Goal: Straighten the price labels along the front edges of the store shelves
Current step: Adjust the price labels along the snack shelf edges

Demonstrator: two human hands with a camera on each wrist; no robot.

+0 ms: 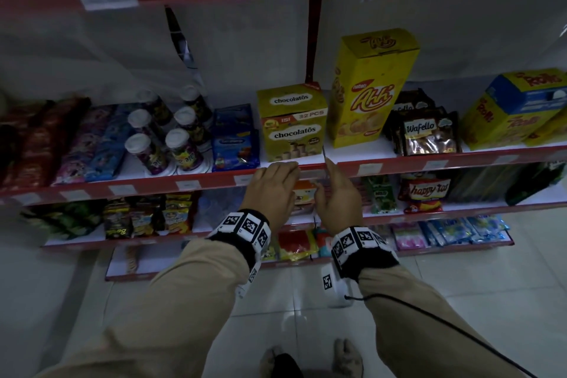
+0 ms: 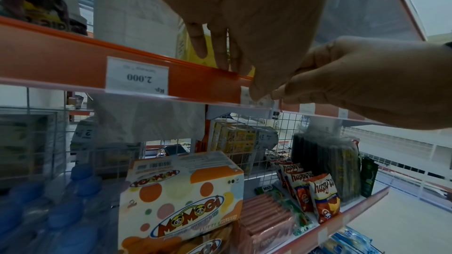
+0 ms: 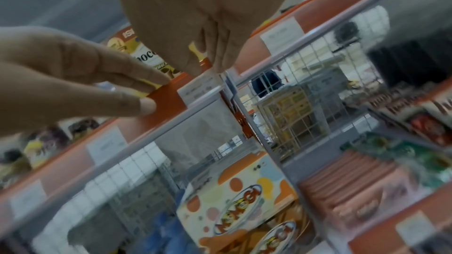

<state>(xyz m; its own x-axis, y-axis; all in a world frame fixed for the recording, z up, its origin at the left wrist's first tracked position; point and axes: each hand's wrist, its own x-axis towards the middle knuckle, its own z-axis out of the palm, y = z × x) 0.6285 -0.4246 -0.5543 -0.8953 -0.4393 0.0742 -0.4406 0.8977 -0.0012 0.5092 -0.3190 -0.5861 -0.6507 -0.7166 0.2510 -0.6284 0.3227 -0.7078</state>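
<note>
The red shelf edge (image 1: 214,181) runs across the middle, carrying small white price labels. On the shelf above it stand a tall yellow "Ahh" box (image 1: 368,86) and a "chocolatos" box (image 1: 291,123) marked "ISI 32 PCS". Below it sits a "Momogi" box (image 2: 181,198). The left hand (image 1: 274,190) rests straight fingers on the edge under the chocolatos box. Just beside it, the right hand (image 1: 339,193) pinches the price label (image 3: 199,89) at the edge's end. Left of it, another label (image 2: 137,75) reads "Rp. 2.000".
</note>
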